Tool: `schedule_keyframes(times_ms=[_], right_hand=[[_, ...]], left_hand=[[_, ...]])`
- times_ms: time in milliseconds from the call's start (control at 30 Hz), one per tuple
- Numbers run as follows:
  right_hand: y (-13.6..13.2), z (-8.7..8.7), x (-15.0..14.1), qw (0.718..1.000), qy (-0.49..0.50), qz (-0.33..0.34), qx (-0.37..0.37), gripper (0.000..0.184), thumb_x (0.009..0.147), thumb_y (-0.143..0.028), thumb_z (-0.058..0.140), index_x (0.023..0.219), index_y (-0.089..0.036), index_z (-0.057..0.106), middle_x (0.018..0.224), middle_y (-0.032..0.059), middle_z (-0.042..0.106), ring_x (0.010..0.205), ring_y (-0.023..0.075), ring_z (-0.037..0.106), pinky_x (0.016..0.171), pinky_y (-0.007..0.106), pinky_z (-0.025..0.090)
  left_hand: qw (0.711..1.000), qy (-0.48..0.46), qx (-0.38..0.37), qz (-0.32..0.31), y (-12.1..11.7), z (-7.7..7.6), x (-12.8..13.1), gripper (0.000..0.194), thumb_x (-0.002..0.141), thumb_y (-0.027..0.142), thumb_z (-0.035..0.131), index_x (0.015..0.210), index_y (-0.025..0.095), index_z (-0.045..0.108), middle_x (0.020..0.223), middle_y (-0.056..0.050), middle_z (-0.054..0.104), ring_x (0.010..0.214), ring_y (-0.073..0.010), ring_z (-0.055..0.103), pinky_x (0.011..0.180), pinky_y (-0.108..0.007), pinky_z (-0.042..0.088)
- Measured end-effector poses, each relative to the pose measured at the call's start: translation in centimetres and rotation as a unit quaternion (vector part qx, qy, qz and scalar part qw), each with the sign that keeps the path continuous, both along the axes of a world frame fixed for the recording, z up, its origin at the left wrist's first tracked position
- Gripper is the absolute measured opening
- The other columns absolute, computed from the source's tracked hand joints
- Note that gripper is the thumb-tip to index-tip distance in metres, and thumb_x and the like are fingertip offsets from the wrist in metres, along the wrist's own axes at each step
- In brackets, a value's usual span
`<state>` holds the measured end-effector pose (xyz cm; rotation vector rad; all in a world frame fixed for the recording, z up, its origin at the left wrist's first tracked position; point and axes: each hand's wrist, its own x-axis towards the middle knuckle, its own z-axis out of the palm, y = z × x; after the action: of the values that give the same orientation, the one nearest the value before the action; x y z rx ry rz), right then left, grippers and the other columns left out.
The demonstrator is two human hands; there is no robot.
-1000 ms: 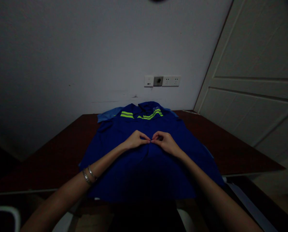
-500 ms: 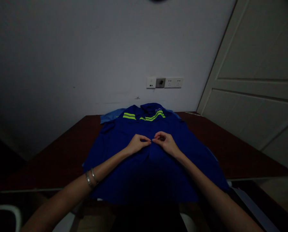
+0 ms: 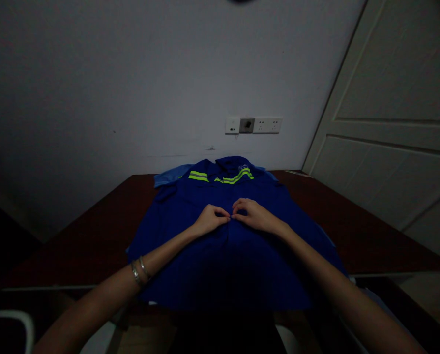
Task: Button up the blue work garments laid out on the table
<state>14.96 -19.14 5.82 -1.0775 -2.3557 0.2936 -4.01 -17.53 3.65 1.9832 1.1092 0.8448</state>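
A dark blue work shirt [image 3: 183, 206] with yellow-green reflective stripes and lighter blue sleeves lies spread over the table, its collar toward the wall. At its front opening, my left hand [image 3: 210, 219] pinches the cloth between thumb and fingertips. My right hand [image 3: 254, 215] meets it from the other side, thumb and forefinger closed on the same edge of the shirt. The fingertips of both hands almost touch. Whether a button sits between them is too small and dark to make out.
The dark red-brown table [image 3: 105, 221] stands against a pale wall [image 3: 149, 88] with a row of sockets [image 3: 253, 125]. To the right is a white panelled door [image 3: 396, 132]. A white curved chair frame [image 3: 24, 317] shows at the lower left.
My right hand has shifted slightly left and turned, its fingertips coming closer to those of my left hand. The left hand stays nearly in place on the shirt.
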Motion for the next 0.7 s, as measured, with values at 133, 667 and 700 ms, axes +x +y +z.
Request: schedule_keyframes(times_ms=[133, 667, 700], right_hand=[[0.3, 0.1, -0.3, 1.0, 0.025, 0.002, -0.012, 0.011, 0.078, -0.022, 0.055, 0.078, -0.018, 0.065, 0.093, 0.0057, 0.061, 0.087, 0.0169, 0.057, 0.081, 0.032, 0.042], [0.7, -1.6, -1.2, 0.899, 0.364, -0.133, -0.205, 0.008, 0.054, -0.026, 0.069, 0.054, -0.018, 0.068, 0.091, 0.0056, 0.066, 0.089, 0.0196, 0.058, 0.085, 0.033, 0.039], [0.6, -1.6, -1.3, 0.882, 0.383, -0.144, -0.235, 0.009, 0.052, -0.026, 0.069, 0.055, -0.018, 0.068, 0.094, 0.0061, 0.066, 0.089, 0.02, 0.058, 0.084, 0.032, 0.04]], left_hand=[[1.0, 0.0, 0.005, 0.007, 0.0, 0.2, 0.0, 0.016, 0.065, 0.023, 0.063, 0.074, 0.013, 0.072, 0.073, -0.003, 0.07, 0.07, -0.017, 0.062, 0.071, -0.027, 0.046], [0.999, -0.014, 0.051, 0.011, -0.2, 0.6, 0.1, 0.016, 0.07, 0.021, 0.061, 0.079, 0.014, 0.071, 0.081, -0.003, 0.072, 0.078, -0.0179, 0.064, 0.076, -0.027, 0.045], [0.998, -0.014, 0.052, 0.011, -0.3, 0.6, 0.2, 0.015, 0.069, 0.02, 0.061, 0.079, 0.014, 0.071, 0.081, -0.003, 0.071, 0.079, -0.0177, 0.064, 0.076, -0.027, 0.045]])
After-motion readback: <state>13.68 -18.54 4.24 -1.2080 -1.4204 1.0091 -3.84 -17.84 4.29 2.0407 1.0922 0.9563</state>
